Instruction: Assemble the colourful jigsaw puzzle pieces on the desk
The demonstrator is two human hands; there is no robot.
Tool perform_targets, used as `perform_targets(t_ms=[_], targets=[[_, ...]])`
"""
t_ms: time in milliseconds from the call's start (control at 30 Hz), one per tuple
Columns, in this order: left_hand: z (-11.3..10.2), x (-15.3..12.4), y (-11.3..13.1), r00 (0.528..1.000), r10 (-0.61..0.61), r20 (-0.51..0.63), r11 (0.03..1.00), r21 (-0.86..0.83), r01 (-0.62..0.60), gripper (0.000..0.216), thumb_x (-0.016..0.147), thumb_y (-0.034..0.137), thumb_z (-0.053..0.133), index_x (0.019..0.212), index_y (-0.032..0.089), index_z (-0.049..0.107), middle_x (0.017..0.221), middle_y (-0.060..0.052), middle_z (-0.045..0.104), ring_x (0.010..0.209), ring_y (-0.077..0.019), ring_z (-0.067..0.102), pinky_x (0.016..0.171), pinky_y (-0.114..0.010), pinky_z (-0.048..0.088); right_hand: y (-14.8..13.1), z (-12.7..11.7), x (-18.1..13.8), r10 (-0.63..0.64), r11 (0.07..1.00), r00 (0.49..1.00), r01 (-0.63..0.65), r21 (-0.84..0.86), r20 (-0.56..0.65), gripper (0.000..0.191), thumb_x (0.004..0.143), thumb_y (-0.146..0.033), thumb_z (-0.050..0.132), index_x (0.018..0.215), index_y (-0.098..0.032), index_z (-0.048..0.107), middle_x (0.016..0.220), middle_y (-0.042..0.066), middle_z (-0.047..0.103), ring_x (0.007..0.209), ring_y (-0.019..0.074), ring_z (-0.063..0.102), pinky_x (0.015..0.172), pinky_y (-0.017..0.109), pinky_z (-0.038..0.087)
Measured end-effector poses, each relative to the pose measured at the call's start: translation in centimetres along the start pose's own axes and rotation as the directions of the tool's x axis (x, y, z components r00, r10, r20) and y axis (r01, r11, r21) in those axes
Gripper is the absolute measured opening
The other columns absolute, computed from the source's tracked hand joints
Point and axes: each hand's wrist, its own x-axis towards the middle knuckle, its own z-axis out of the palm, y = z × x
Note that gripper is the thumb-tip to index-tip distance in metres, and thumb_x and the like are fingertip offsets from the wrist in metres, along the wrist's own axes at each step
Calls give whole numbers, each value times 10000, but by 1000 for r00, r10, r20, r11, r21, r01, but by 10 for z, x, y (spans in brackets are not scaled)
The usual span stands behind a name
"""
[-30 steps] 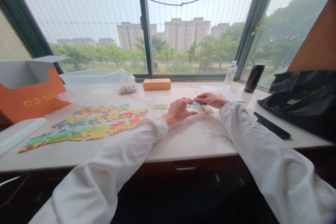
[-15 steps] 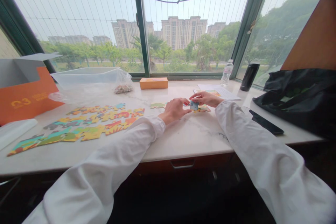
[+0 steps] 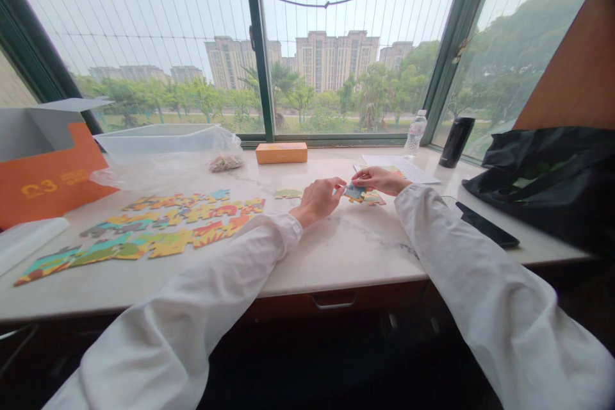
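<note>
My right hand (image 3: 382,180) pinches a blue jigsaw puzzle piece (image 3: 354,193) with a yellowish lower edge, tilted just above the table. Partly under it lies another colourful puzzle piece (image 3: 375,199). Close on the left, my left hand (image 3: 319,200) has its thumb and forefinger pressed together; a speck of light blue shows at the tips, too small to name. Behind that hand, a greenish puzzle strip (image 3: 288,193) lies flat. Rows of joined puzzle pieces (image 3: 168,242) spread over the left side of the table.
An orange box (image 3: 52,170), a clear plastic bin (image 3: 158,141) and a bag of small pieces (image 3: 225,162) stand at left. A small orange box (image 3: 281,153) sits by the window. Papers (image 3: 418,171), a water bottle (image 3: 414,134), a black flask (image 3: 457,142), a phone (image 3: 487,225) and a black bag (image 3: 552,186) are at right.
The blue piece has tilted from facing me to a flatter angle. My left thumb has drawn up and away from it to meet the forefinger.
</note>
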Motion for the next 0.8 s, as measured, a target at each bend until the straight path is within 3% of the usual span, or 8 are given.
perform_targets(t_ms=[100,267,433,667,800], targets=[[2,-1,0,999,34,14,999,24,-35,290,953,344,508,1168,329,703,1097,13,747,1017,-230,683,890,-355,532,3,4,0,-5,996,998,10,-89,61,571,644,-639,795,942,-152,776,813,48,729,707,153,590,630,277,448],[3,-4,-1,992,116,53,991,56,-119,286,943,290,499,1121,310,722,1150,-1,730,1049,-234,676,921,-369,532,9,8,3,20,986,1000,-21,-167,-7,538,588,-592,837,929,-180,784,800,45,742,718,167,602,639,282,450],[1,-6,2,981,157,111,983,78,-167,309,941,244,491,1114,321,734,1201,3,702,1051,-219,677,967,-352,516,11,9,6,-110,969,992,92,-229,-68,497,617,-567,808,926,-180,766,765,41,720,733,177,619,681,296,471],[2,-9,1,923,315,222,938,77,-339,336,960,276,481,1204,356,698,1325,30,642,1105,-209,664,1000,-324,490,19,13,9,-187,921,981,162,-354,-40,417,671,-535,767,933,-211,766,861,36,724,779,174,600,716,291,472],[1,-9,1,913,318,254,929,109,-354,342,979,330,452,1226,363,687,1307,30,655,1093,-219,665,971,-333,500,19,2,8,-165,919,985,132,-372,-59,472,669,-558,774,968,-193,771,845,50,707,769,177,599,693,285,474]])
